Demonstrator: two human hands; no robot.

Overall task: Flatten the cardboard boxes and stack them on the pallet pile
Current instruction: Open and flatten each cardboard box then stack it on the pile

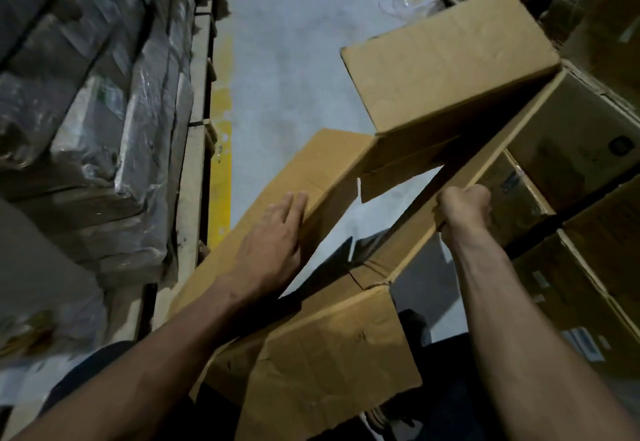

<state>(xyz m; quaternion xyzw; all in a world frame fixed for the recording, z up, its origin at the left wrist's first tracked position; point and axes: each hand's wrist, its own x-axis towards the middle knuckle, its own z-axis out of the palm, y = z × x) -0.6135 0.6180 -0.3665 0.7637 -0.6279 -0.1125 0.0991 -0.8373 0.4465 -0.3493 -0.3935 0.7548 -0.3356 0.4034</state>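
Note:
A large brown cardboard box (446, 70) with both ends open is held in front of me above the floor, so the grey concrete shows through it. My left hand (273, 243) lies flat with straight fingers on its left wall. My right hand (464, 207) grips the edge of its right wall in a fist. One flap (332, 354) hangs down near my legs.
Plastic-wrapped goods (104, 129) on a wooden pallet line the left side. Stacked cardboard cartons (581, 170) stand close on the right. A grey concrete aisle (287, 60) with a yellow line runs ahead between them.

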